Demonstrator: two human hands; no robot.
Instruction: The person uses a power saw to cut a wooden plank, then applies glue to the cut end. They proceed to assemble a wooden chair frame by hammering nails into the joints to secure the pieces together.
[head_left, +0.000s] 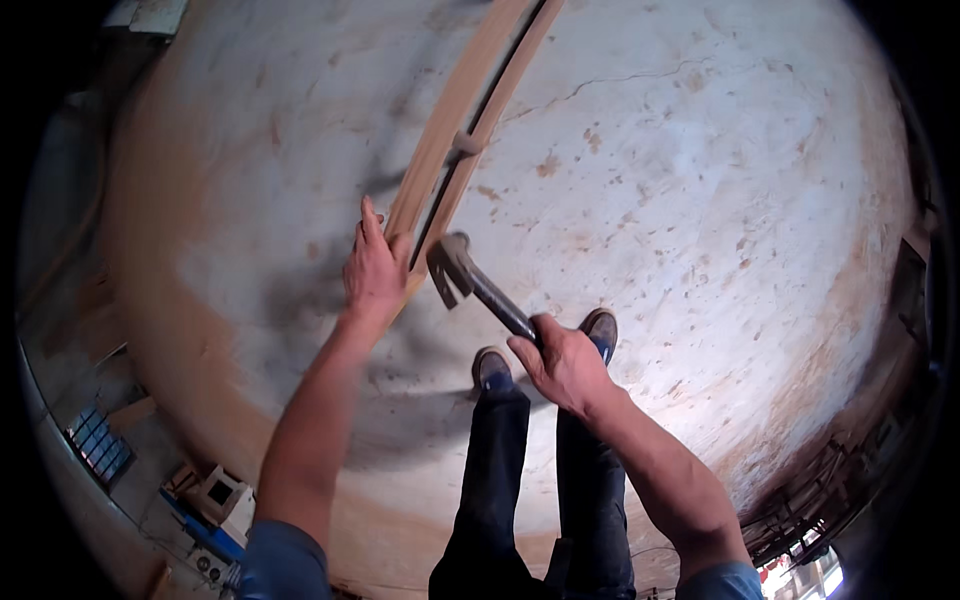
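My right hand (568,368) is wrapped round the dark handle of a claw hammer (490,300). The hammer's head points up and left, close to the near end of a long, narrow wooden frame (438,150). Two parallel light-brown strips make up this frame, with a dark gap between them and a short block (464,147) bridging it. At the frame's near end, my left hand (378,268) holds its left strip, the thumb against the wood and one finger pointing up. Part of the grip is hidden.
A worn pale floor (700,250) with brown stains and a crack spreads around. My shoes (493,368) stand just below the hammer. Boxes and a blue item (210,510) lie at the lower left, beside a dark grid (100,445). Dark rods (815,500) are piled at the lower right.
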